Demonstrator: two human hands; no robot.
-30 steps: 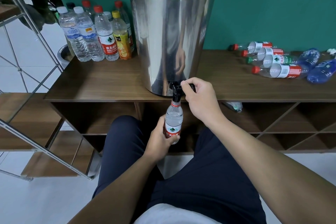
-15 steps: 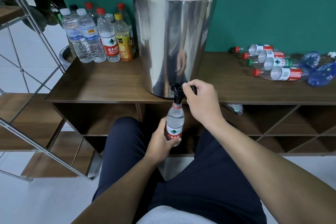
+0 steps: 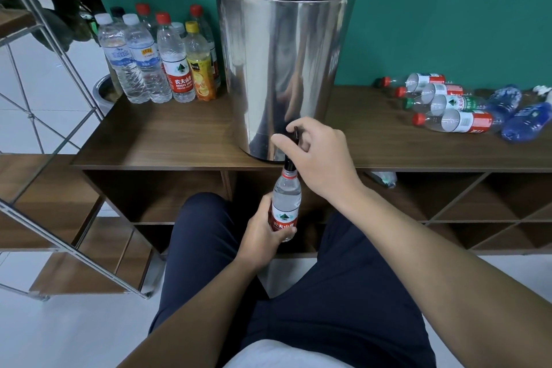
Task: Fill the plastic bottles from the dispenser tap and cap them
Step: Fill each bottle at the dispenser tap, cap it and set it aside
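**Head view: one bottle at the tap, more waiting**

A red-labelled bottle (image 3: 286, 206) is held upright by the left hand (image 3: 263, 233), fingers wrapped round its lower half, its mouth directly under the black tap (image 3: 294, 143). The tap lever is pinched by the right hand (image 3: 321, 158). The bottle looks nearly full but is not yet capped. Capped standing bottles (image 3: 158, 60) are grouped left of the steel dispenser (image 3: 283, 54); lying bottles (image 3: 454, 107), apparently empty, are judged still to be filled.
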